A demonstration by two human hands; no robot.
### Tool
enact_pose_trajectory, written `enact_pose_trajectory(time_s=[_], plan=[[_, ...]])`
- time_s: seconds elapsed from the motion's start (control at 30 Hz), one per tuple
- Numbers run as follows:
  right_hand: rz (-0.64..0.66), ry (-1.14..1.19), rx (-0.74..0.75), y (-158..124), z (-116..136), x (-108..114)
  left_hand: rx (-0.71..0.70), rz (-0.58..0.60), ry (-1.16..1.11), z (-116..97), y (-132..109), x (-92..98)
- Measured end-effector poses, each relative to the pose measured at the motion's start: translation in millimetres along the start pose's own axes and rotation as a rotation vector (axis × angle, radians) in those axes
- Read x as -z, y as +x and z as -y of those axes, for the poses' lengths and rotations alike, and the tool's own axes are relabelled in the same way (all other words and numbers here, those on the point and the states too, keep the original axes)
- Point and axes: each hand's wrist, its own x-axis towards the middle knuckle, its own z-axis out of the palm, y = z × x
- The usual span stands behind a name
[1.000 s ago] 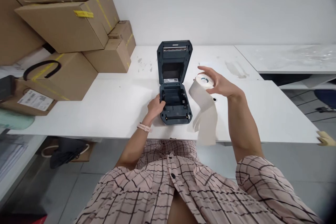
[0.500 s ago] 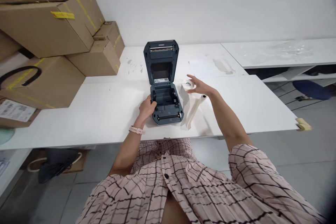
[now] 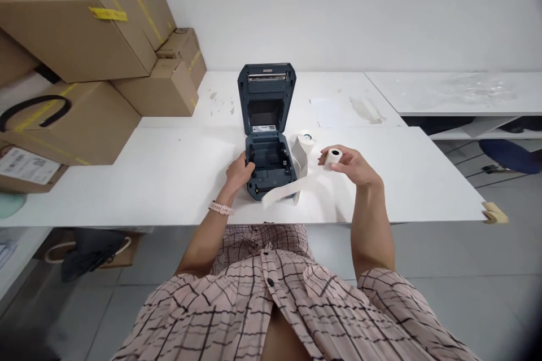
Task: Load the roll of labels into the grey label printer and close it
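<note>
Facing a white wall [image 3: 339,11], working at a white surface [image 3: 402,186]. Pinching a small paper roll [image 3: 332,162] between the thumb and fingers of the right hand [image 3: 351,166], near a big paper roll [image 3: 304,145] and to the right of it. Pointing its dark hole up. Not cupping the big roll any more, unlike a moment ago: leaving it sitting beside the printer [image 3: 271,175]. So switching the right hand from big roll to small roll, and keeping both outside the printer. Seeing a loose paper strip [image 3: 282,192] now swinging across the front of the printer instead of lying to its right. Not telling, from the blur, if joined to the small roll. Still gripping the printer's left edge with the left hand [image 3: 239,172], pressing the thumb over the rim, hiding most other fingers. Leaving the lid [image 3: 265,110] standing wide open. Farther out, seeing brown boxes [image 3: 76,39] leaning in a pile on the left.
</note>
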Motion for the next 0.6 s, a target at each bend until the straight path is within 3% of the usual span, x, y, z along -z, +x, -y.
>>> enact_pose_trajectory(time_s=[0.13,0.2,0.27,0.4,0.6], plan=[[0.346,-0.308,0.189,50.1,54.1,-49.8,-0.005,-0.002,-0.008,-0.6,-0.4,0.2],[0.479,-0.520,0.223,79.1,61.6,-80.2,-0.005,0.003,-0.014,-0.5,0.0,-0.3],[0.532,-0.751,0.194,101.5,56.7,-106.6,0.000,0.007,-0.026,0.0,0.5,-1.5],[0.504,-1.021,0.103,115.5,34.7,-133.0,0.001,-0.016,-0.012,2.4,2.9,-5.2],[0.265,-0.885,0.239,77.1,20.8,-130.4,-0.021,-0.041,-0.084,5.8,-0.3,-8.4]])
